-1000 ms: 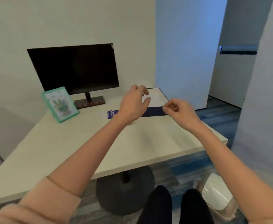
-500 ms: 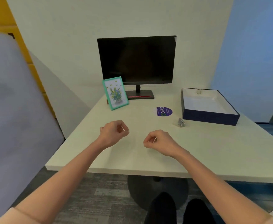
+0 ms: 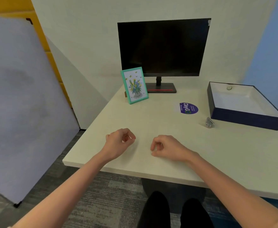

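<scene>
Left grip [image 3: 120,142] and right grip [image 3: 166,148] hovered side by side over the counter [image 3: 151,122], both curled closed, thumbs on fingertips; couldn't tell if they pinched anything; purple sticker [image 3: 188,108] reading "ClayG" lay farther back, near the navy box [image 3: 247,120].

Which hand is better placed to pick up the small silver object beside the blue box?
Right, probably. The right hand is nearer the silver object, which lies to its right by the box; the left hand is farther off and would have to reach across.
</scene>
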`<state>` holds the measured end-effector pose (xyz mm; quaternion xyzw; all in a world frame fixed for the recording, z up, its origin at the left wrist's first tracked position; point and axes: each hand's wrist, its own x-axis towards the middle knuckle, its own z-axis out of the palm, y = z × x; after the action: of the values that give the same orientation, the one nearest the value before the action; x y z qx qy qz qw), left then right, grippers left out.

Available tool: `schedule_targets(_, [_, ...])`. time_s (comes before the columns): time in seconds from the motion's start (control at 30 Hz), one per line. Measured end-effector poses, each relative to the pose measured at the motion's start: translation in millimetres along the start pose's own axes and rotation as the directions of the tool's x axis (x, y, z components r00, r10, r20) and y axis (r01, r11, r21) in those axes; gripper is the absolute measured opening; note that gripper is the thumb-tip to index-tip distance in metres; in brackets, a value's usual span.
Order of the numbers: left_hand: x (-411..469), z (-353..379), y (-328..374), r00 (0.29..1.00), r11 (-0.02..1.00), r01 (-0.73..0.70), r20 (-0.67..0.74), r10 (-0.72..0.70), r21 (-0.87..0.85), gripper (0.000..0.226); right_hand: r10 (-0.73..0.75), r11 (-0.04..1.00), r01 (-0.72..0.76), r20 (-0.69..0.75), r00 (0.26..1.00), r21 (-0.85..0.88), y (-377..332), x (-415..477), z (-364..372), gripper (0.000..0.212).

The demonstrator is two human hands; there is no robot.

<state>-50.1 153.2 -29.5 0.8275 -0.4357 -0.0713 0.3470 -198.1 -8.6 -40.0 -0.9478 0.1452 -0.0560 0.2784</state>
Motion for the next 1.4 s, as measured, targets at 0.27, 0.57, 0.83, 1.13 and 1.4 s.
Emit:
schedule_targets(0.27, [1.4,4.8,1.2,0.999,0.999,-0.041,-0.005,0.041,-0.015,0.006,0.016,0.999,-0.009,0.157,0.987,-0.043,-4.9,10.3,-9.0,0.005])
schedule_targets(0.57, [2.9,26.2,14.1,0.994,0.996,-0.085,0.069,0.084,0.017,0.006,0.066,0.984,-0.051,0.083,0.994,-0.17,8.5,-0.7,-3.9,0.006])
schedule_targets(0.83, [14.1,46.6,24.8,0.991,0.997,-0.076,0.112,0.072,0.028,0.006,0.119,0.981,-0.108,-0.063,0.991,0.158,31.8,-10.9,-22.5,0.009])
schedule_targets(1.13, [18.5,53.9,28.8,0.993,0.996,-0.036,0.114,0.027,0.078,0.004,0.092,0.988,-0.085,-0.055,0.994,0.133,26.5,-11.3,-16.5,0.007])
schedule_targets(1.4, [22.6,55.6,30.8,0.988,0.983,-0.079,0.145,0.055,0.168,0.011,0.099,0.991,-0.096,0.023,0.995,-0.096,7.4,3.3,1.2,0.012])
